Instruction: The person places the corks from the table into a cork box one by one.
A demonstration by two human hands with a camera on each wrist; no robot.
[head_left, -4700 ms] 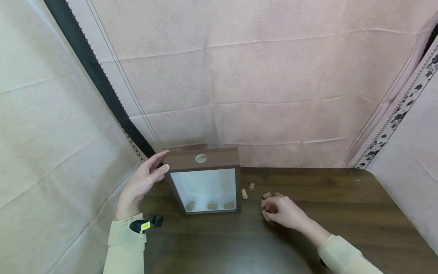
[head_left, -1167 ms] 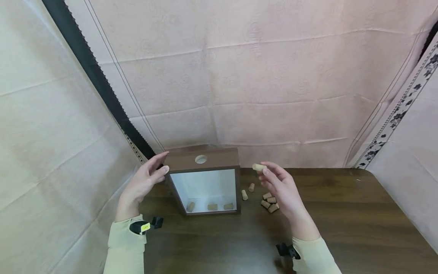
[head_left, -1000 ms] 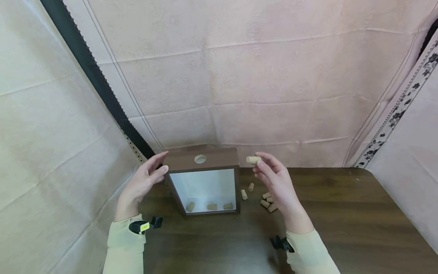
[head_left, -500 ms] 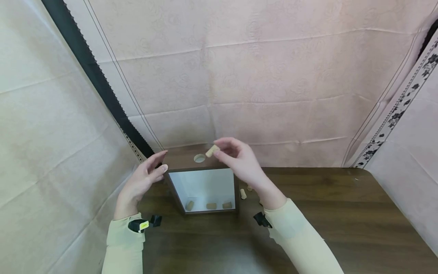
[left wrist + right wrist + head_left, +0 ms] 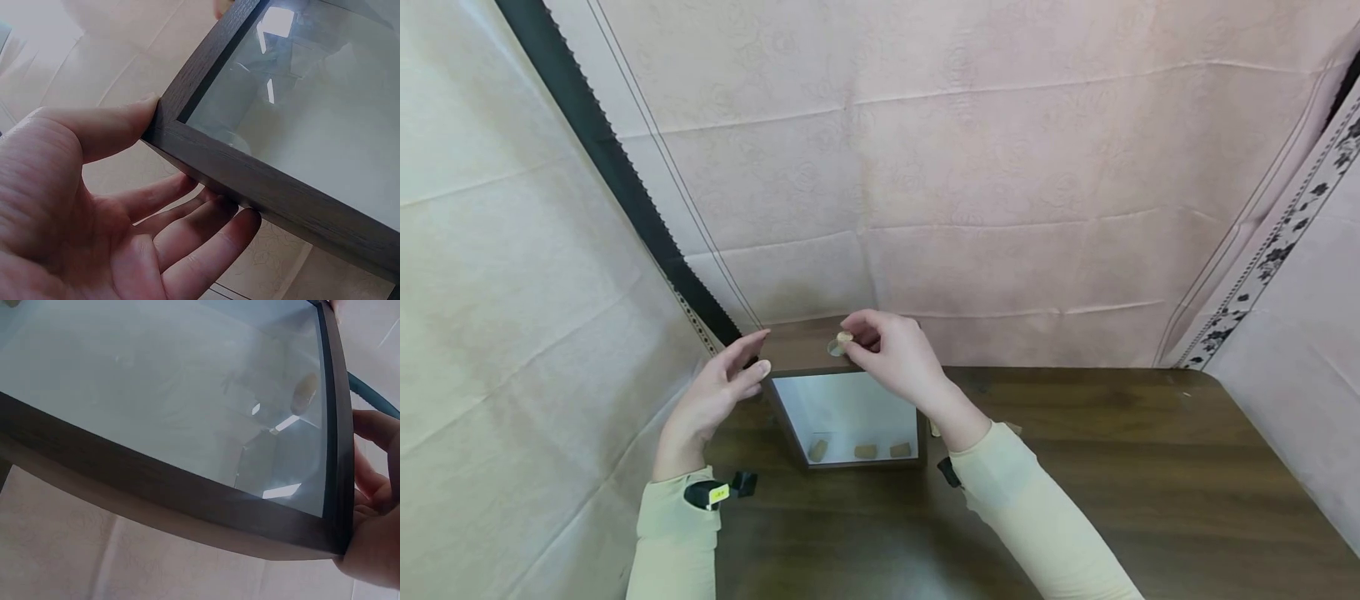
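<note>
A brown shadow box (image 5: 808, 348) with a glass front stands on the table, a round hole (image 5: 834, 348) in its top. Three corks lie on its floor, the middle cork (image 5: 865, 451) among them. My right hand (image 5: 898, 354) is over the top, pinching a cork (image 5: 845, 337) between thumb and fingers at the hole's edge. My left hand (image 5: 715, 400) holds the box's upper left corner; in the left wrist view its thumb (image 5: 119, 128) presses the corner and its fingers touch the side. In the right wrist view a blurred tan shape (image 5: 305, 394) shows in the glass.
Right of the box, my right forearm mostly hides the loose corks; bits of a near cork (image 5: 935, 429) and a farther cork (image 5: 1013, 428) peek out on the dark wooden table (image 5: 1120, 467). Pale cloth (image 5: 1000, 208) hangs behind and at both sides.
My right hand has picked a cork from the pile, lifted it and carried it left to the hole in the box top. The left hand stays at the box corner.
</note>
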